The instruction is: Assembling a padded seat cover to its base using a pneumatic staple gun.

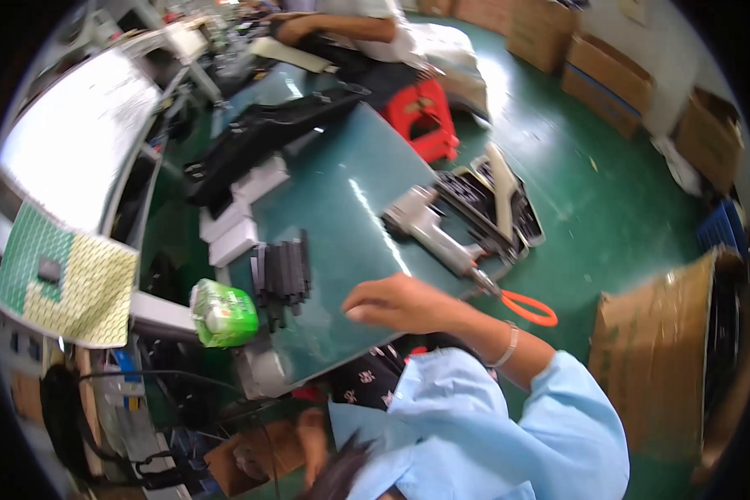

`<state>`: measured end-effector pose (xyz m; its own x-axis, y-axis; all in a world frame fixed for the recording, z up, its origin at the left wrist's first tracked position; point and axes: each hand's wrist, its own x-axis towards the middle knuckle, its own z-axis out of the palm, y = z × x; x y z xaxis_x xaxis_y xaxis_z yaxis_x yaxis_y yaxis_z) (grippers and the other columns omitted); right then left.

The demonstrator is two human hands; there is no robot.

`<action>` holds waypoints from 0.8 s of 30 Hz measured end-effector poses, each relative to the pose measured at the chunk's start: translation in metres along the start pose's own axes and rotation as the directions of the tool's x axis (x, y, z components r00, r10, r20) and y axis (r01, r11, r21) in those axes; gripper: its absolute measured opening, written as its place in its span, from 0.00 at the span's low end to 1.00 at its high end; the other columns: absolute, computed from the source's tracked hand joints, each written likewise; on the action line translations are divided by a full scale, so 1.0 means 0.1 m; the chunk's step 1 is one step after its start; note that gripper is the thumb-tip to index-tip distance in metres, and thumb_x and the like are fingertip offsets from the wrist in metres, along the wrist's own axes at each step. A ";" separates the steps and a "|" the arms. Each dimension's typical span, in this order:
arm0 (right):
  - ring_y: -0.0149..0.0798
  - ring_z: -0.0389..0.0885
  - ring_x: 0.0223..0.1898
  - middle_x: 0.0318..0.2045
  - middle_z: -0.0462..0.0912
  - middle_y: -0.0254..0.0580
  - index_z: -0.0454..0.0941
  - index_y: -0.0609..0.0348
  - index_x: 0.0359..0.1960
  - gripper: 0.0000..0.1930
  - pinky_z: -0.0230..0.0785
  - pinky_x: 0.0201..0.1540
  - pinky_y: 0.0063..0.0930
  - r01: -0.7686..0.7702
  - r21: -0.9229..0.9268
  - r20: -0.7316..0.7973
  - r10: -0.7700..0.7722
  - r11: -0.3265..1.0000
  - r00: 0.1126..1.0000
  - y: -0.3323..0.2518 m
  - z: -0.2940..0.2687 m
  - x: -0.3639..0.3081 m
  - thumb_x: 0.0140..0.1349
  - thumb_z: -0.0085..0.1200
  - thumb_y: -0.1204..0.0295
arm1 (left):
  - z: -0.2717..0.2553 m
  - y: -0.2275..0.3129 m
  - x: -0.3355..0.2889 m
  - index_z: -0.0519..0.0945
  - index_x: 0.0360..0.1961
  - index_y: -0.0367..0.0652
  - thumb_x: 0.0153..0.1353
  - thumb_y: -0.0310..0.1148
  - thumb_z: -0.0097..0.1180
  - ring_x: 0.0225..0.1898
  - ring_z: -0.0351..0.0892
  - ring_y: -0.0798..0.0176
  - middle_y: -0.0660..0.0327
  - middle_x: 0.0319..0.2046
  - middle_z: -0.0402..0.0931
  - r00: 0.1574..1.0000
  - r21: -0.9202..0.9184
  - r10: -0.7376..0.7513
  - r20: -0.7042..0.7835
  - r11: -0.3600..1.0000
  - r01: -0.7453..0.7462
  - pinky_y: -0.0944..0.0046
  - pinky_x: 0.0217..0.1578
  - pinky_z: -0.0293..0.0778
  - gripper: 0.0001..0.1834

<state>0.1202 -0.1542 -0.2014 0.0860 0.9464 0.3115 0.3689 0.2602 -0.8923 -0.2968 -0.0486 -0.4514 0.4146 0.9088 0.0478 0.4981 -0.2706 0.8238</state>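
R hand point(396, 302) rests flat on the green desk point(342, 200), grip loose & holding nothing, nr the stack of black strips point(282, 271), handy to reach; L hand point(312, 437) low under desk edge, grip can't tell.

- Right hand point(400, 302): rests palm-down on the green table point(342, 208), fingers loosely curled, empty; forearm extends from a rolled light-blue sleeve.
- Left hand point(312, 437): below the table's near edge, grip indiscernible.
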 end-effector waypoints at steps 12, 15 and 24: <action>0.43 0.79 0.30 0.23 0.79 0.43 0.79 0.60 0.32 0.07 0.71 0.35 0.36 0.062 -0.573 -0.275 -0.263 0.818 0.925 0.41 -0.73 2.18 0.53 0.54 0.71 | 0.29 2.29 0.91 0.76 0.27 0.40 0.50 0.25 0.59 0.30 0.77 0.54 0.58 0.27 0.77 0.776 0.104 0.586 -0.234 0.809 -0.579 0.58 0.34 0.72 0.04; 0.46 0.74 0.46 0.38 0.78 0.42 0.77 0.55 0.39 0.14 0.66 0.47 0.37 0.093 -0.786 -0.270 -0.475 0.612 0.838 0.67 -0.92 2.80 0.48 0.58 0.73 | 0.36 2.23 1.03 0.75 0.27 0.44 0.51 0.28 0.59 0.30 0.75 0.55 0.61 0.27 0.76 0.768 0.295 0.594 -0.240 0.798 -0.525 0.58 0.33 0.70 0.04; 0.48 0.78 0.41 0.34 0.79 0.47 0.70 0.56 0.34 0.18 0.65 0.45 0.40 -0.045 -0.982 -0.080 -0.181 0.185 0.980 1.13 -0.93 3.64 0.44 0.65 0.68 | 0.41 2.16 1.03 0.76 0.28 0.47 0.49 0.31 0.60 0.29 0.75 0.60 0.66 0.27 0.75 0.726 0.401 0.627 -0.283 0.765 -0.504 0.62 0.31 0.69 0.06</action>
<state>0.2797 0.2020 -0.1580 0.0912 0.8654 0.4927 0.9730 -0.1828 0.1411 -0.1158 -0.0263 -0.2919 0.3980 0.5797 0.7110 0.4774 -0.7927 0.3791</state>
